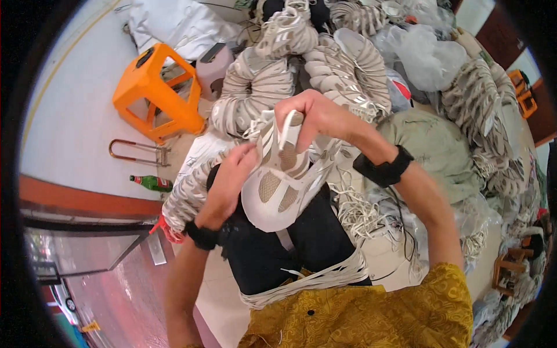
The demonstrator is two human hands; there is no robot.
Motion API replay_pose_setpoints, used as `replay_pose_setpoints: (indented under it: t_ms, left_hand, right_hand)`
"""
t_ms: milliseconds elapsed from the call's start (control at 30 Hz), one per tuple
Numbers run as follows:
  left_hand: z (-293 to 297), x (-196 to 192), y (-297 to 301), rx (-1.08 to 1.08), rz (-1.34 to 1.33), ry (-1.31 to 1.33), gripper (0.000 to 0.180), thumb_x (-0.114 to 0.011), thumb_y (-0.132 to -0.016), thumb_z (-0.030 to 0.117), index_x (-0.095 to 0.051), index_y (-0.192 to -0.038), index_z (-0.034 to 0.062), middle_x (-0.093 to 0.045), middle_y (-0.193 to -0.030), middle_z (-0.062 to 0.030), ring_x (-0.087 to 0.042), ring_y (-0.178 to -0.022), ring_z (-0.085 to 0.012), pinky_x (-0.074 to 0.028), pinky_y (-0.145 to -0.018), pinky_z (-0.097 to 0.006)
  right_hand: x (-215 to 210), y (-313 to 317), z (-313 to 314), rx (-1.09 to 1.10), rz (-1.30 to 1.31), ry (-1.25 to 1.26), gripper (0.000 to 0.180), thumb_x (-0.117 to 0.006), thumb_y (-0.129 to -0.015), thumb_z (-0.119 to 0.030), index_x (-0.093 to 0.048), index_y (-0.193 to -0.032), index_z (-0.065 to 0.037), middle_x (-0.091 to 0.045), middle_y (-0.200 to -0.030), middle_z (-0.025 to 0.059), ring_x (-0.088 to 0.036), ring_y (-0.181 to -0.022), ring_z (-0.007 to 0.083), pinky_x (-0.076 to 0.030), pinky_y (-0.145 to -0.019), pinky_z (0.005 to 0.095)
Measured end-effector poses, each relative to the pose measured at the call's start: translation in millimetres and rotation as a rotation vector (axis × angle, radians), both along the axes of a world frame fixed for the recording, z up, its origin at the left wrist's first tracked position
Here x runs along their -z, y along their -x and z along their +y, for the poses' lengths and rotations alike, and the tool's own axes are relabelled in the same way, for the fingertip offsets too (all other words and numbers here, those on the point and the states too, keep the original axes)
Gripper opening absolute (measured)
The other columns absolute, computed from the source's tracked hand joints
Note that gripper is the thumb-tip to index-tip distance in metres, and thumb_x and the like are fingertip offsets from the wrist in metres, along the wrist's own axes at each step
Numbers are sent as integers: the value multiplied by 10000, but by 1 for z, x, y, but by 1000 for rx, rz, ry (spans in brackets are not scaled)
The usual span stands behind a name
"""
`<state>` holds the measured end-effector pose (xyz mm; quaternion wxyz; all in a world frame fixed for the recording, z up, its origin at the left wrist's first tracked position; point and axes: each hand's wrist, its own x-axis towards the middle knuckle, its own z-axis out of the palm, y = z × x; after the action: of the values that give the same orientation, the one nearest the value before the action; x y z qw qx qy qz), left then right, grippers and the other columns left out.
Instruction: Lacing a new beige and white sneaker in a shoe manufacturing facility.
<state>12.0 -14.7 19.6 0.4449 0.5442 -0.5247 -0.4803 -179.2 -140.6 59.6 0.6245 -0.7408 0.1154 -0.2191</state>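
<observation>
A beige-and-white sneaker upper (272, 194) with mesh panels lies over my black-trousered thighs, its rounded toe pointing toward me. My right hand (310, 119) grips it at the far end, fingers closed around the tongue and collar area. On the upper's left edge, my left hand (232, 177) has its fingers bent together, the tips slightly blurred; whatever they pinch is too small to make out. Across my lap runs a bundle of cream shoelaces (313, 279). More loose laces (357, 211) hang in a tangle to the right of my legs.
Strung bundles of similar uppers (255, 87) lie ahead, with others (481, 98) at the right. An orange stool (156, 93) and a green bottle (152, 183) stand and lie at the left. A grey-green sack (429, 151) bulges beside my right arm.
</observation>
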Motion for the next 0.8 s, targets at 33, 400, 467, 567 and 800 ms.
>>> replay_pose_setpoints:
  t_ms: [33,400,467,567,800]
  left_hand:
    - [17,5,-2,-110,156,-127,371,-473,-850,154,-431,-1154,-56,-537,-1029,-115,-501,-965,-159,-377,-855,-254]
    - [113,60,61,-455,783,-204,526,-431,-786,-24,-287,-1290,17,-506,-1083,-87,-496,-978,-144,-394,-862,-279]
    - [114,63,61,-435,659,-222,528,-434,-791,-10,-268,-1292,8,-485,-1128,-108,-480,-1019,-161,-375,-891,-289]
    - [113,54,55,-389,540,-248,516,-433,-794,-4,-275,-1284,10,-487,-1133,-129,-480,-1030,-174,-375,-896,-297]
    - [48,15,10,-138,-1031,455,365,-445,-698,-80,-492,-1045,25,-510,-1057,-161,-518,-935,-330,-444,-773,-379]
  right_hand:
    - [4,-9,4,41,65,-121,316,-675,-459,25,-579,-759,2,-576,-672,39,-533,-643,152,-420,-603,262]
    - [81,-15,33,315,528,481,410,-698,-495,-90,-597,-883,-4,-587,-739,165,-572,-701,299,-447,-646,335]
    - [83,-17,26,257,616,566,379,-697,-495,-98,-593,-846,-1,-581,-719,172,-565,-691,321,-444,-636,354]
    - [80,-18,19,151,697,693,328,-690,-498,-112,-581,-785,6,-569,-679,181,-553,-679,352,-436,-619,384]
    - [78,-12,24,114,572,624,318,-665,-500,-104,-565,-780,9,-564,-674,166,-546,-658,336,-417,-590,374]
